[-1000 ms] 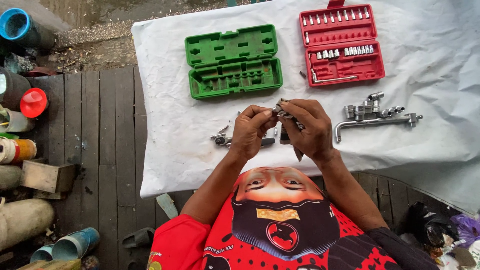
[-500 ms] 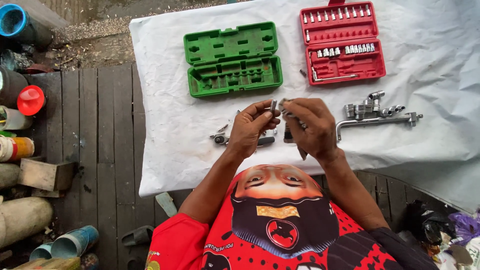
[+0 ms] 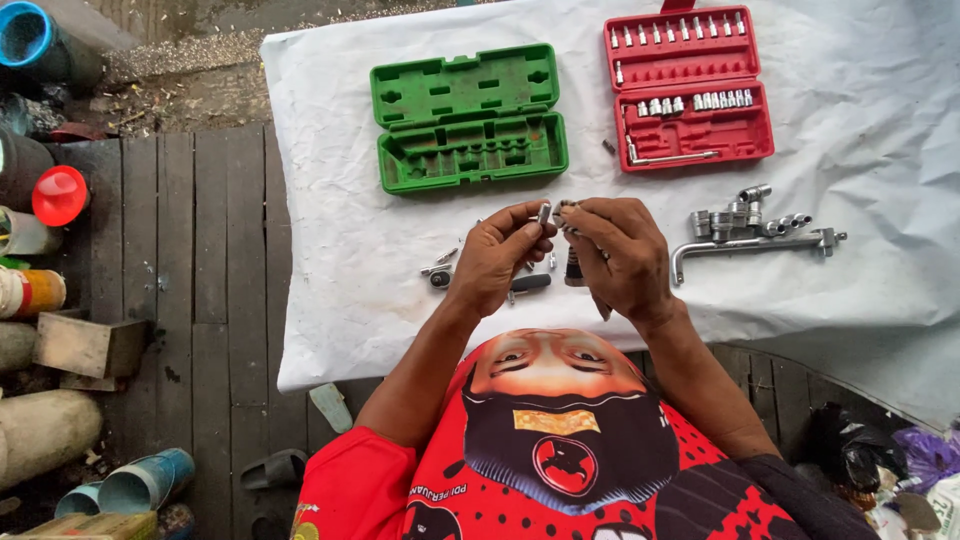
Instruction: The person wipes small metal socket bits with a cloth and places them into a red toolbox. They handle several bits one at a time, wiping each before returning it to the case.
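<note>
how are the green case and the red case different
The green case has mostly bare slots, while the red case holds rows of silver sockets and bits and a metal bar. The green case lies left of the red case and sits nearer the hands. Both lie open, lids up, on the white cloth.

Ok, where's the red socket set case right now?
In the head view, the red socket set case lies open at the top right of the white cloth, right of the green case and above the loose sockets.
</note>
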